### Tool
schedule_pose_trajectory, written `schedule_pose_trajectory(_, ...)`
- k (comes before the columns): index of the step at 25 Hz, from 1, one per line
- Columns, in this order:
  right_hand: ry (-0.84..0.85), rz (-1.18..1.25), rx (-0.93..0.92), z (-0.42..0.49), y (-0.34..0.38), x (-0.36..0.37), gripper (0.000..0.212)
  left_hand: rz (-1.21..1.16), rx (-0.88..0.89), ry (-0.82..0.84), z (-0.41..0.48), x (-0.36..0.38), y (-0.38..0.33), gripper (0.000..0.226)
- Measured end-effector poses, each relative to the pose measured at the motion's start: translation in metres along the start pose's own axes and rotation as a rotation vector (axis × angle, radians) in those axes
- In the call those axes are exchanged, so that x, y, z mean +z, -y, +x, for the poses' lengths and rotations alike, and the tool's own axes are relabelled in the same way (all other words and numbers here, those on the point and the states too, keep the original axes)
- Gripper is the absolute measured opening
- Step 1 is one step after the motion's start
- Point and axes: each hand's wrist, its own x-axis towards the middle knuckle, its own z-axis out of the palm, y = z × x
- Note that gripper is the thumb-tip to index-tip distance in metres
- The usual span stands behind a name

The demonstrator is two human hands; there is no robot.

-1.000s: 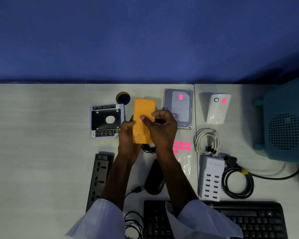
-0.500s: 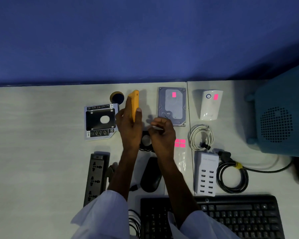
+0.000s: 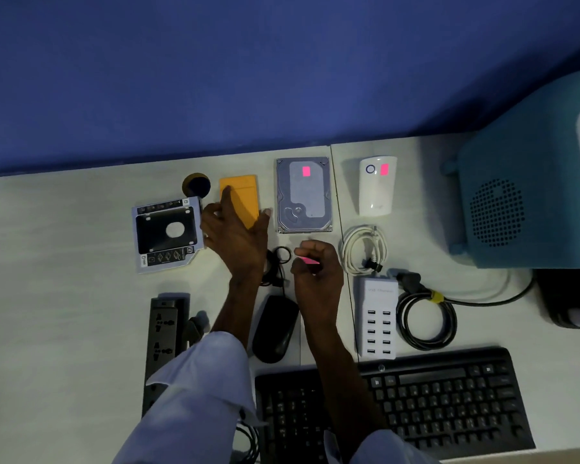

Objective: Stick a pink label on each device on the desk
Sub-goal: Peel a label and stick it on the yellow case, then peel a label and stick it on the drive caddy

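An orange device [image 3: 243, 192] lies flat near the back of the desk. My left hand [image 3: 236, 234] is spread over its lower half, fingers at its edges. My right hand [image 3: 320, 267] is curled just right of it, pinching a pink label [image 3: 308, 260] between thumb and fingers; the label sheet is hidden under this hand. The hard drive [image 3: 303, 202] carries a pink label [image 3: 306, 171], and so does the white plug-in unit [image 3: 375, 192], with its label [image 3: 384, 169]. No label shows on the drive caddy [image 3: 168, 232], power strip [image 3: 163, 333], mouse [image 3: 275, 329] or USB charger [image 3: 377, 319].
A black keyboard [image 3: 432, 396] spans the front edge. A white cable [image 3: 364, 249] and a coiled black cable [image 3: 427, 319] lie on the right. A large teal appliance [image 3: 529, 195] fills the right back corner. A small round brown object [image 3: 196, 185] sits behind the caddy.
My left hand has laid the orange device down flat from standing on edge. My right hand has drawn back toward the label sheet and now pinches a pink label.
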Motion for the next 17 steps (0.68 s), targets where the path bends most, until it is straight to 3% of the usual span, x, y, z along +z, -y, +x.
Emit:
schedule_pose_trajectory(3,-0.067,-0.011,0.018,-0.014,-0.003,-0.014,0.027,-0.087,0.053,-0.014,-0.009,-0.012,0.008,0.076)
schedule_pose_trajectory(6,-0.132,-0.082,0.036,-0.03,-0.012,-0.024,0.028,-0.114,0.189,-0.029,-0.046,-0.031,0.009,0.05)
schedule_pose_trajectory(10,-0.148,-0.206,-0.049,-0.056,-0.023,-0.035,0.034,-0.063,0.394,0.125,-0.112,-0.042,0.016,0.031)
schedule_pose_trajectory(17,-0.161,-0.267,-0.049,-0.067,-0.035,-0.051,0.045,0.211,0.558,0.212,-0.153,-0.021,0.041,0.045)
